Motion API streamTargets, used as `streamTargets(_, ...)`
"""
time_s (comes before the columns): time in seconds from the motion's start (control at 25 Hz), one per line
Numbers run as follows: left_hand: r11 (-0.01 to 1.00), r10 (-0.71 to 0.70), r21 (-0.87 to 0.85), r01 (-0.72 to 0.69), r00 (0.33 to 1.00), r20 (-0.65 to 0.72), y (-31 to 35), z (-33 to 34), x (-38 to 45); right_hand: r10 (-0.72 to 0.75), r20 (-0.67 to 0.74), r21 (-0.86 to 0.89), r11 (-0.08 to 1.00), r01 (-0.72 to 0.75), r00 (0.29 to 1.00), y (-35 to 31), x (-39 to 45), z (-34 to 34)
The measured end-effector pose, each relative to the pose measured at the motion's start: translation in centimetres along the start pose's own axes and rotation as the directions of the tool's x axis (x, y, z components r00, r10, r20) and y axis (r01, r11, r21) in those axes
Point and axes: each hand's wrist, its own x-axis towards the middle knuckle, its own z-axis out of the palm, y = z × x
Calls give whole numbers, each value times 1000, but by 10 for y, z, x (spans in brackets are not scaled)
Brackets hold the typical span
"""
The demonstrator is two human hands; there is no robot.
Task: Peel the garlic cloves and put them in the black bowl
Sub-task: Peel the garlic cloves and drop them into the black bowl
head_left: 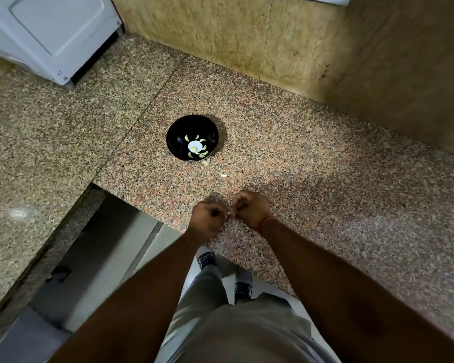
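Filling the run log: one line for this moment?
step: peeling | both hands pinch small pale garlic clove | round black bowl: peeled cloves inside

Black bowl (177, 142) on speckled pink-brown granite counter (286, 153).

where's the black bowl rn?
In the head view the black bowl sits mid-counter, beyond both hands and slightly to their left, peeled cloves inside and a scrap of garlic skin at its near rim.

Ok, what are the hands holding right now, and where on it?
Left hand and right hand pinch a small pale piece, likely a garlic clove, between their fingertips; which part they grip cannot be told.
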Motion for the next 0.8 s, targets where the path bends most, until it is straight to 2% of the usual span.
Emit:
streamTargets(0.24,1000,-7,-16,7,1000,-5,-3,-4,-7,20,1,119,993,-20,1000,-1,-8,1)
streamTargets(0.48,999,-52,2,52,998,-26,2,-5,-6,-45,-18,102,994,47,999,-1,-11,5)
streamTargets(0.8,991,-77,-110,73,996,-40,-10,0,-4,-80,-25,114,990,83,996,7,-9,12)
